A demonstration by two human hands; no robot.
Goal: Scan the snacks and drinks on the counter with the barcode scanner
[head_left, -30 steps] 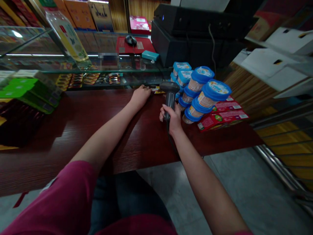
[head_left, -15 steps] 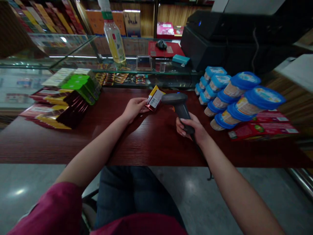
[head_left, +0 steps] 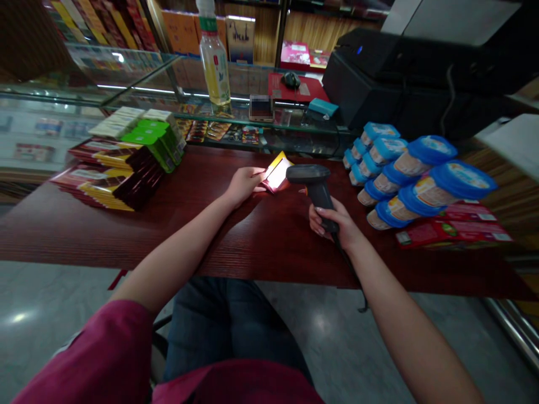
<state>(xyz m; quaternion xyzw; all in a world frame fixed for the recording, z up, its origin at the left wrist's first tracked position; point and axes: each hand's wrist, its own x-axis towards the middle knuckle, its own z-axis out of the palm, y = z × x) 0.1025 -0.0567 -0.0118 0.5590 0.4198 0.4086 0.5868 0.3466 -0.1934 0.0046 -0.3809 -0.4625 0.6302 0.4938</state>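
Note:
My left hand [head_left: 246, 185] is closed on the edge of a small chocolate packet [head_left: 278, 171] in yellow and dark red wrapping, tilted above the brown table. Bright light washes out the white label on its face. In my right hand [head_left: 332, 223] is a black barcode scanner [head_left: 309, 175], gripped round its handle with its head aimed left at the packet. The scanner's head is close to the packet's right side. From the handle a cable [head_left: 351, 269] runs down over the table's front edge.
At left stand stacked chocolate packets [head_left: 109, 185] and green boxes [head_left: 154, 140]. Blue-lidded tubs [head_left: 421, 179] and red boxes [head_left: 455, 231] are at right. Behind is a glass counter with a bottle [head_left: 215, 73], a phone [head_left: 261, 108], a mouse [head_left: 291, 80] and a teal box [head_left: 323, 108].
The scanner's light now falls on the packet, turning its label bright white. The whole view has shifted slightly; both hands keep their grips.

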